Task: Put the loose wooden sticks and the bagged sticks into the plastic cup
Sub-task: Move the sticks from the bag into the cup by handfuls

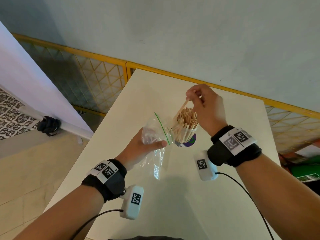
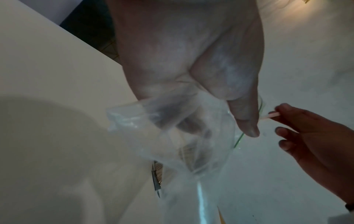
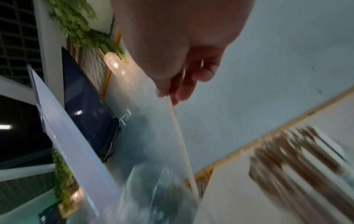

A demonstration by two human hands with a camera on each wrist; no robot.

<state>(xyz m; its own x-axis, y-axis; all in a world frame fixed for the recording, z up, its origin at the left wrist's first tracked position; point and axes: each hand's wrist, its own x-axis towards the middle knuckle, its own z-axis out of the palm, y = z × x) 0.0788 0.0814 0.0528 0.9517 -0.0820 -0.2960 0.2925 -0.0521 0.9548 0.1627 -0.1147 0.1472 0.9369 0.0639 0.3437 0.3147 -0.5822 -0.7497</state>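
Head view: left hand (image 1: 143,144) grips the clear bag (image 1: 155,134) just beside the plastic cup (image 1: 186,134), packed with sticks, near the table's (image 1: 173,205) far edge; right hand (image 1: 204,104) pinches one wooden stick (image 1: 181,109) above it.

The bag (image 1: 155,134) is thin clear plastic, glossy and wrinkled, with a green strip along its mouth. The sticks (image 1: 186,122) are pale bare wood, matt and smooth, and the single stick (image 3: 182,142) looks the same. The cup (image 1: 187,135) is clear plastic. The table (image 1: 190,196) has a smooth, cream, matt top. The wrist bands (image 1: 230,149) are black cloth with white printed markers.
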